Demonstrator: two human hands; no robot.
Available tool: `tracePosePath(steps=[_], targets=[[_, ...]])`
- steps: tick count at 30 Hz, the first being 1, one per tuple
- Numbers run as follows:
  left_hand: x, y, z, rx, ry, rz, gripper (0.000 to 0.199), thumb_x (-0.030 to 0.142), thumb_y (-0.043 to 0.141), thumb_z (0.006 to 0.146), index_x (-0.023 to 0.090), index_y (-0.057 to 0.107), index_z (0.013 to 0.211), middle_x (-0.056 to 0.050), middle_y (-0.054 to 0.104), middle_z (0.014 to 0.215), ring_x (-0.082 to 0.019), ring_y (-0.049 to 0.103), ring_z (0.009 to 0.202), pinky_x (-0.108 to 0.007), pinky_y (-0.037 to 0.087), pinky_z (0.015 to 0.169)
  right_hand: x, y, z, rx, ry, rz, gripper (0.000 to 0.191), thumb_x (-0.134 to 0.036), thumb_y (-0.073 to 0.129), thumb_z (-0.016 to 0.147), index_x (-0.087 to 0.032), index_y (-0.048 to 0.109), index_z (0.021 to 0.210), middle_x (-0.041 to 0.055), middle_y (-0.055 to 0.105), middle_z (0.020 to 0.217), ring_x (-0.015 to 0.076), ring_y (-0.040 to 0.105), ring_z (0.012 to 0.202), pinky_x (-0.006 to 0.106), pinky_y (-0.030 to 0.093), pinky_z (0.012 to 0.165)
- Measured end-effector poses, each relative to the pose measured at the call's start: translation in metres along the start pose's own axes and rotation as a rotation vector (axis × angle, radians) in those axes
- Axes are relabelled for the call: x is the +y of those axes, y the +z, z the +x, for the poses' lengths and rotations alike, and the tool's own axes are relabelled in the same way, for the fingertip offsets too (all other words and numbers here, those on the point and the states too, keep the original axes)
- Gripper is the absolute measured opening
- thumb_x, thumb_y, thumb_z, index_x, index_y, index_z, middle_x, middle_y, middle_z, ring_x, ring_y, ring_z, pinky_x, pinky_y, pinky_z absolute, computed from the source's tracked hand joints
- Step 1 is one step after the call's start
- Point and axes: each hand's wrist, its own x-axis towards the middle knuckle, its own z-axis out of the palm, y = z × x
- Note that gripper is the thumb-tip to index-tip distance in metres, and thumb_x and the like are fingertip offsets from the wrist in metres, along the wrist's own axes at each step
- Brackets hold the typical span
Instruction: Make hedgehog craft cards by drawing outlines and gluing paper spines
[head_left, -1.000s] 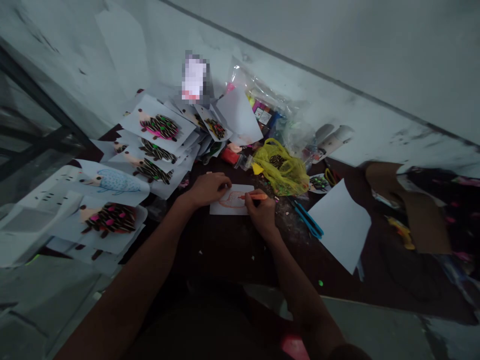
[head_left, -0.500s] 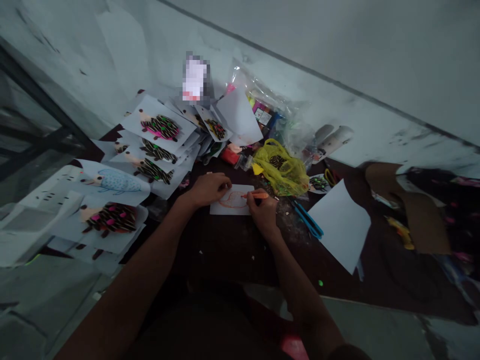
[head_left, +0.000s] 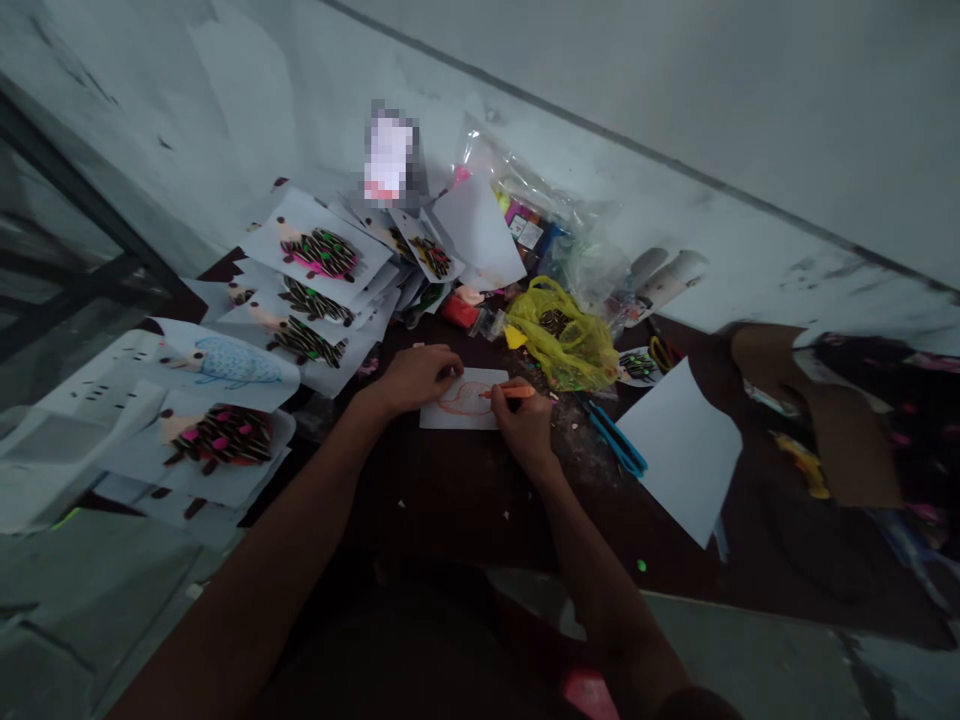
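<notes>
The right hand (head_left: 523, 418) has its fingers closed around an orange pen (head_left: 517, 393), and the pen's tip points left over a small white paper (head_left: 457, 422). The paper lies flat on the dark desk (head_left: 442, 500), between the fingers of both hands. It has a round orange drawing (head_left: 459, 400) on it, just left of the right fingers. The left hand (head_left: 417, 379) rests by the paper's top left corner with its fingers bent; I cannot tell if they pinch anything. A yellow see-through bag (head_left: 574, 355) sits just past the right fingers. A blue tool (head_left: 630, 458) lies to their right, and a big white sheet (head_left: 686, 450) is farther right. Papers with spiky animals (head_left: 322, 255) pile up left of the left fingers.
</notes>
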Motion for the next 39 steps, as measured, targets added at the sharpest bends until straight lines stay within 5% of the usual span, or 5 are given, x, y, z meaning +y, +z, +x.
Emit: tracePosePath(steps=[39], targets=[[0.0021,-0.0020,-0.0008,-0.009,-0.005,0.002,0.028,0.024,0.049,0.088,0.024,0.072,0.104,-0.005,0.070,0.107,-0.022,0.064,0.095,-0.032,0.047,0.084,0.0060,-0.0045,0.0028,0.047,0.045,0.005,0.025,-0.038,0.056,0.087,-0.021,0.063,0.069,0.0016,0.066,0.060,0.0155,0.062,0.054,0.025,0.046,0.056]])
